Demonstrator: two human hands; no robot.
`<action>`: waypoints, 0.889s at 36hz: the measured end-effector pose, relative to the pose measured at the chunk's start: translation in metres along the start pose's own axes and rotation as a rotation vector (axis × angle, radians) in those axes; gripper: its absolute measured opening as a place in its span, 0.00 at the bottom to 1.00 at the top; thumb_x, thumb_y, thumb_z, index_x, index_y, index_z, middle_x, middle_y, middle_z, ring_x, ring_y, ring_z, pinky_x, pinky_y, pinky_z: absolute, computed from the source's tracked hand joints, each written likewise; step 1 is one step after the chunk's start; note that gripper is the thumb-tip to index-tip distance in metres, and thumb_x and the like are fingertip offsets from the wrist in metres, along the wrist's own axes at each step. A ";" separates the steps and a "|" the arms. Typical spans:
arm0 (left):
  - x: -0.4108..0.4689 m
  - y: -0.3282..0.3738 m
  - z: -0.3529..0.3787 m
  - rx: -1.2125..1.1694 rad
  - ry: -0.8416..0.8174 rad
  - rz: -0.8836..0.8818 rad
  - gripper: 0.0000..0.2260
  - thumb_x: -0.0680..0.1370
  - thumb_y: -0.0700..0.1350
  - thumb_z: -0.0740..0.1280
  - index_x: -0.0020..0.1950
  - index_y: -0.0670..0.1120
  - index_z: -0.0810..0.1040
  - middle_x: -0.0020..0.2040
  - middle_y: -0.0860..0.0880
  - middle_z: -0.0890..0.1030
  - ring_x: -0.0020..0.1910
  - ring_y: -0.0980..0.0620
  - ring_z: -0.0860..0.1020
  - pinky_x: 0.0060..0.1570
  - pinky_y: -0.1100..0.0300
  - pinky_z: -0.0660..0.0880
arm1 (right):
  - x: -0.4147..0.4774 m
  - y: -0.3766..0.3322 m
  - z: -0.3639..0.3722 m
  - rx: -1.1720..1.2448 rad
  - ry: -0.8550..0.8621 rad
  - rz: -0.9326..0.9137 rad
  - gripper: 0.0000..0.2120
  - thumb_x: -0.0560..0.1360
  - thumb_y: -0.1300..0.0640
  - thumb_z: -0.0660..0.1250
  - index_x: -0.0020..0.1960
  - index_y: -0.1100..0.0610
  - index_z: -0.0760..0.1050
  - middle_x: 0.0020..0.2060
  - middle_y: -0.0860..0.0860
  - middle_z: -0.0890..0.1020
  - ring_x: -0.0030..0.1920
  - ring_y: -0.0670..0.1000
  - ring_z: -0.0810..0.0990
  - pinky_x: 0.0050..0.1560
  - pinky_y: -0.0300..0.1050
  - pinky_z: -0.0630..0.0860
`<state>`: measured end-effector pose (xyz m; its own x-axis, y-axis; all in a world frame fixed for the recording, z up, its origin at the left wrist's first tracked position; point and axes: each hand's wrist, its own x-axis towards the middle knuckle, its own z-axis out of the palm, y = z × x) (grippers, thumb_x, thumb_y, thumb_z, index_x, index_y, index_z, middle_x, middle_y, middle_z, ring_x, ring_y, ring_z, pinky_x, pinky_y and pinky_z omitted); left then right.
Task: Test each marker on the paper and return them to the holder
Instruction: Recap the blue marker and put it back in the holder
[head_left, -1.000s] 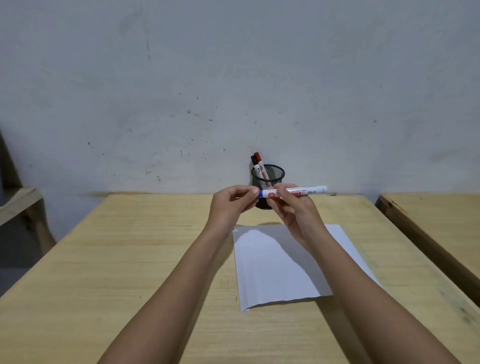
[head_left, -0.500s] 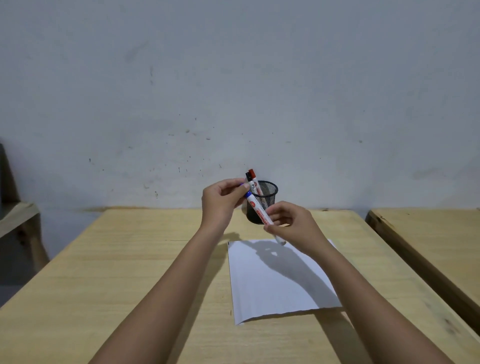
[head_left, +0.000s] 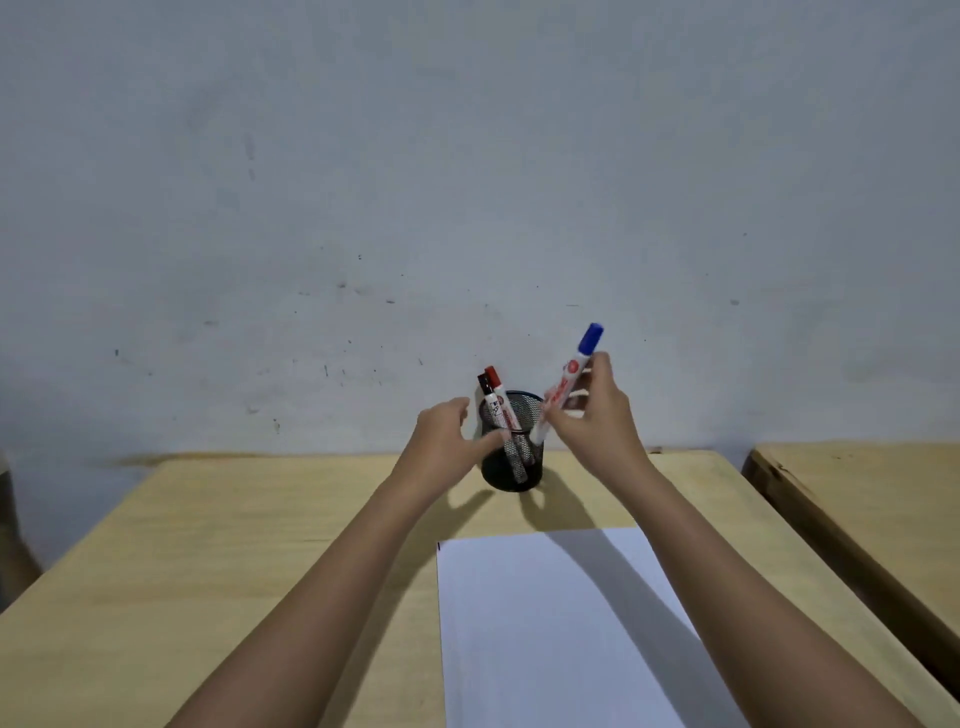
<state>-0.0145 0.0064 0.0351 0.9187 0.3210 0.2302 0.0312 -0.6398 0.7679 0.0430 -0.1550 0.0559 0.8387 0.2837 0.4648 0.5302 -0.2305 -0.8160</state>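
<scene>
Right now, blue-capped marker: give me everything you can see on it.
The blue-capped marker has a white barrel with red printing and a round red logo, plastic by the look. Its blue cap is on and points up and to the right. It tilts steeply, its lower end at the rim of the black mesh holder, not yet inside. The right hand pinches the barrel near the middle. Nothing else touches it. Whether its lower tip touches the rim cannot be told.

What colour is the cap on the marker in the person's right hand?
Blue. The marker in the right hand has a blue cap on its upper end, seen in the head view.
</scene>
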 end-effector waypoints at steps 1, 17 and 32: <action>0.002 -0.004 0.005 0.018 -0.041 -0.018 0.20 0.70 0.52 0.73 0.57 0.46 0.74 0.52 0.44 0.75 0.53 0.49 0.73 0.50 0.58 0.68 | 0.007 0.001 0.002 0.037 0.036 -0.004 0.16 0.74 0.66 0.66 0.53 0.54 0.62 0.42 0.50 0.78 0.42 0.47 0.81 0.37 0.29 0.75; 0.035 -0.053 0.068 -0.293 -0.013 -0.024 0.28 0.63 0.53 0.76 0.60 0.52 0.72 0.57 0.51 0.78 0.55 0.54 0.78 0.56 0.50 0.77 | 0.054 0.052 0.040 -0.287 -0.121 0.047 0.07 0.77 0.56 0.62 0.41 0.55 0.69 0.34 0.49 0.72 0.34 0.46 0.70 0.32 0.31 0.64; 0.040 -0.063 0.071 -0.335 -0.035 0.015 0.29 0.63 0.55 0.76 0.61 0.52 0.72 0.59 0.50 0.77 0.57 0.55 0.77 0.58 0.50 0.77 | 0.063 0.060 0.039 -0.345 -0.019 0.019 0.16 0.69 0.68 0.68 0.53 0.59 0.69 0.45 0.53 0.71 0.43 0.52 0.73 0.40 0.41 0.69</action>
<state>0.0480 0.0101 -0.0466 0.9312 0.2858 0.2264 -0.1080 -0.3770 0.9199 0.1224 -0.1149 0.0230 0.8482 0.2931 0.4412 0.5279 -0.5360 -0.6588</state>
